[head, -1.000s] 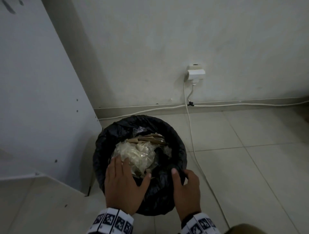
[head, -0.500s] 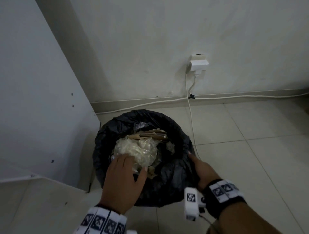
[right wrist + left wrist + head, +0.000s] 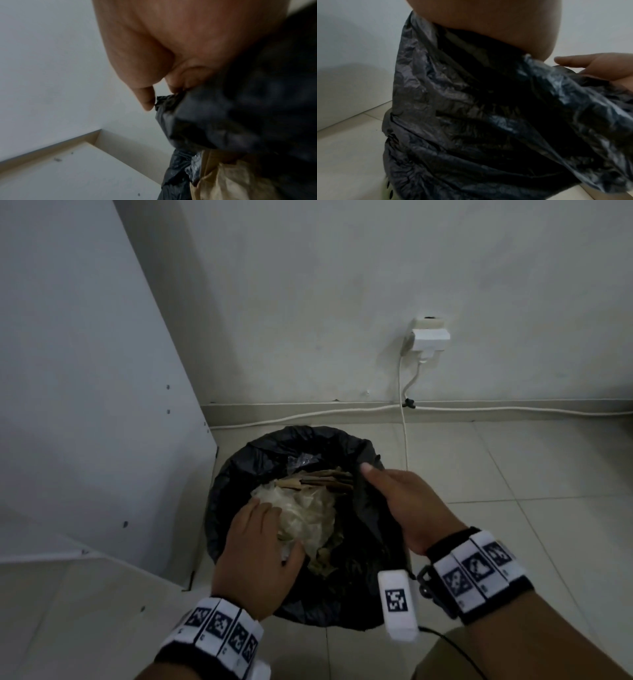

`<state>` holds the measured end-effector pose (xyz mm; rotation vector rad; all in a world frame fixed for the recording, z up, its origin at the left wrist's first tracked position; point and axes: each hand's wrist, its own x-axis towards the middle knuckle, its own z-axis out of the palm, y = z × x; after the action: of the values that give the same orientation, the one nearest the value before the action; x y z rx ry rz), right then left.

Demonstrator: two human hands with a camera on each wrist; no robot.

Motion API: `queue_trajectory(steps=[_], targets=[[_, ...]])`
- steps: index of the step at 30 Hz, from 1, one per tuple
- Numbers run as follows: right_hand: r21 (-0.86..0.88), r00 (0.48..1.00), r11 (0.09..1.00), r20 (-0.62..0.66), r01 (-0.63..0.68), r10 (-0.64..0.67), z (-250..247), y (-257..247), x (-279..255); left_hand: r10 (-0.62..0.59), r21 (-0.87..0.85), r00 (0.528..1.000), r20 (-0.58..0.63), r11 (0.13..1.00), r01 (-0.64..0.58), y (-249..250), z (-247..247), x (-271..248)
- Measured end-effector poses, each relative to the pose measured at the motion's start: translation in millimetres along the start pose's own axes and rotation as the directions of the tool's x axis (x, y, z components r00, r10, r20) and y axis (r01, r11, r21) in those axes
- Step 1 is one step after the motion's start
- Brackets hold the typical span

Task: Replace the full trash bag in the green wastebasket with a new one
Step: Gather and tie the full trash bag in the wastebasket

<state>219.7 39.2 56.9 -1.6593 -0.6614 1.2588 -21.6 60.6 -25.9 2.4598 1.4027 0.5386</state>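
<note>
A black trash bag [image 3: 239,474] lines the wastebasket and folds over its rim, so the head view hides the basket. Only a pale green strip of the wastebasket [image 3: 388,189] peeks out below the bag [image 3: 471,121] in the left wrist view. Crumpled clear plastic [image 3: 305,508] and brown card pieces [image 3: 325,479] fill the bag to the top. My left hand [image 3: 260,542] lies flat on the trash with straight fingers. My right hand [image 3: 404,498] is at the right rim; the right wrist view shows this hand [image 3: 171,40] pinching the bag's edge [image 3: 171,102].
A white cabinet panel [image 3: 85,405] stands close on the left of the basket. On the wall behind sits a socket adapter [image 3: 430,335]; a white cable [image 3: 513,410] runs along the skirting and another drops past the basket's right side. Tiled floor [image 3: 513,525] lies to the right.
My right hand moved from the bag's near rim round to its right rim and took hold of the edge. My left hand stayed on the trash.
</note>
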Motion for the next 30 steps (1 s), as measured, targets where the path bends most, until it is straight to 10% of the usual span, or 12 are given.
queue_trajectory(steps=[10,14,19,25,30], targets=[[0.073,0.977,0.978,-0.064,-0.197,0.201,-3,-41,77,0.057,-0.023,0.997,0.043,0.998,-0.056,-3,4,4],[-0.171,0.989,0.982,-0.109,0.084,-0.103,30,-61,82,0.038,-0.263,0.998,-0.044,0.964,-0.049,1,-7,9],[-0.633,0.838,0.564,0.292,0.530,-0.460,63,-56,33,-0.155,-0.493,0.983,-0.103,0.866,0.085,-3,-54,64],[-0.599,0.674,0.324,0.568,0.732,-0.473,55,-46,-2,0.347,-0.288,0.936,0.063,0.904,-0.316,-16,-78,110],[-0.660,0.648,0.125,0.655,0.741,-0.389,11,-66,-12,0.382,-0.164,0.892,0.244,0.922,-0.350,-34,-94,108]])
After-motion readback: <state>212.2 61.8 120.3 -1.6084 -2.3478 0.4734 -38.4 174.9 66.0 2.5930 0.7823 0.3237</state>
